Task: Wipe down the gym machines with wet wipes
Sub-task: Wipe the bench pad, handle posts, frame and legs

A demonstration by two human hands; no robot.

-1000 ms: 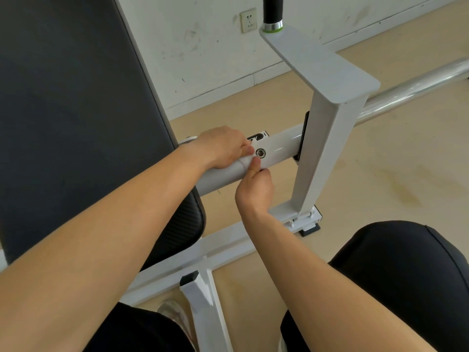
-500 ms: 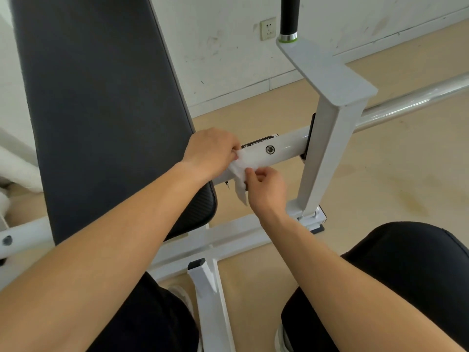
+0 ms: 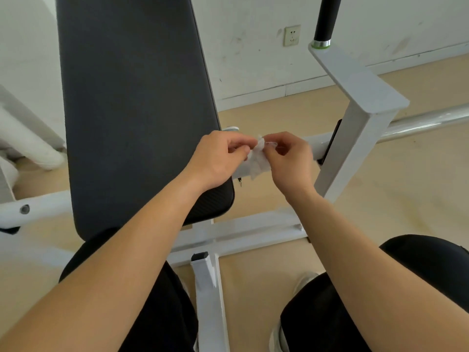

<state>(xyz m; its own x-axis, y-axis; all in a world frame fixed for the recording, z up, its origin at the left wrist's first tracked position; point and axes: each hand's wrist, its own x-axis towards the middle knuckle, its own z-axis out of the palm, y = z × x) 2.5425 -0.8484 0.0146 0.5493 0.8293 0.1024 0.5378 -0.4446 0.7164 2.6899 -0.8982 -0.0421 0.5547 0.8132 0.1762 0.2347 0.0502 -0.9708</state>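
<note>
Item: wet wipe (image 3: 257, 162), a small, white, thin sheet, crumpled and partly bunched.
Location: the wet wipe hangs between both hands, in front of the white crossbar (image 3: 318, 147) and just beside the right edge of the black back pad (image 3: 137, 110). Whether it touches the crossbar cannot be told.
Left hand (image 3: 220, 158): fingers curled, thumb and fingertips pinching the wipe's left edge.
Right hand (image 3: 289, 161): fingers curled, pinching the upper right corner, with the wrist below.
Weight: judged very light. The lower edge droops freely under the hands.
Stiffness: judged limp and damp. It likely clings to itself and folds rather than holding any shape.
Fragility: probably tears if the two pinches pull hard apart.
Where to hold: at opposite corners to spread it flat. For wiping, it is better laid over the fingers and pressed than pinched.
Step in hand: it appears to be getting opened out or refolded for a fresh face.
Machine parts near: grey upright post (image 3: 355, 148) right of the hands, chrome bar (image 3: 429, 121) beyond it, black grip (image 3: 326, 16) above, white base frame (image 3: 253, 229) below.
Surfaces likely due: the crossbar and post look smooth and hard, so the wipe should slide easily over them.
</note>
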